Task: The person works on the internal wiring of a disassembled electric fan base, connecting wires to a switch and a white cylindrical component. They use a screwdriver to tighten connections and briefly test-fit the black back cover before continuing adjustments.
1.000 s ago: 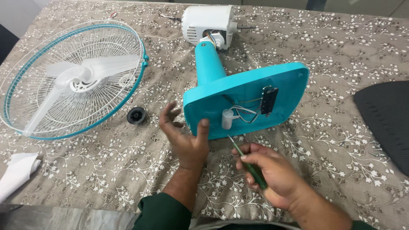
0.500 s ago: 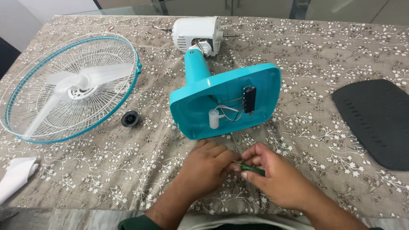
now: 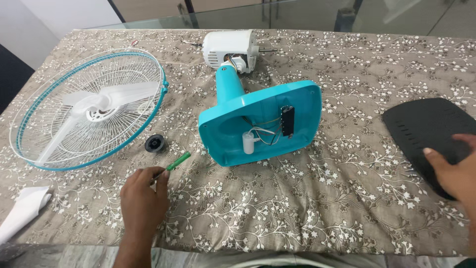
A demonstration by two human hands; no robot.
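A turquoise fan base [image 3: 260,121] lies on its side at mid-table, its open underside with wires and a white capacitor facing me, and its white motor head [image 3: 229,48] behind it. My left hand [image 3: 144,198] rests on the cloth at the lower left, pinching a green-handled screwdriver [image 3: 176,162] whose handle points toward the base. My right hand [image 3: 452,172] lies at the right edge on a black base cover plate [image 3: 426,129], fingers spread over its near side.
A white fan grille with a turquoise rim and white blades [image 3: 91,106] lies flat at the left. A small black round nut [image 3: 155,143] sits beside it. White folded cloth [image 3: 25,211] is at the lower left. A floral tablecloth [image 3: 317,208] covers the table.
The screwdriver passed from my right hand to my left, which moved left with it. My right hand moved far right onto the black cover plate. The camera view shifted.
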